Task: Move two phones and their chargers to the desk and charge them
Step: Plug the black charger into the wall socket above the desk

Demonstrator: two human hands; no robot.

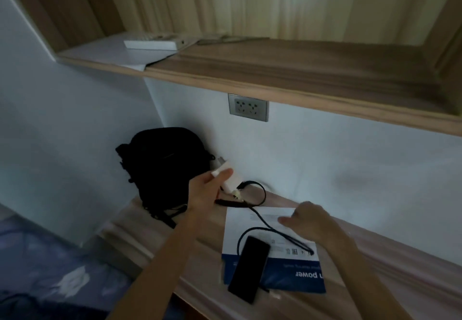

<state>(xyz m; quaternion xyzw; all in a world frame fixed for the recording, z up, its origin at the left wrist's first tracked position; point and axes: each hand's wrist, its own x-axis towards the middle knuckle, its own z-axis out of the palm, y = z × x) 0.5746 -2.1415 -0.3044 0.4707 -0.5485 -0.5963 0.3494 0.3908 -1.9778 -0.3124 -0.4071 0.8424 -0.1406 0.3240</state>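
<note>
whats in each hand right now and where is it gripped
The left hand grips the white charger plug by its body, prongs pointing up. The right hand seems to hold nothing, fingers resting on the paper sheet.

Black backpack (pixel 162 167) (slumped against the wall), white device (pixel 152 43) on shelf (pixel 275 69)

Dim room, soft light thru curtains up top, slight motion blur, wide-angle bending at edges
</note>
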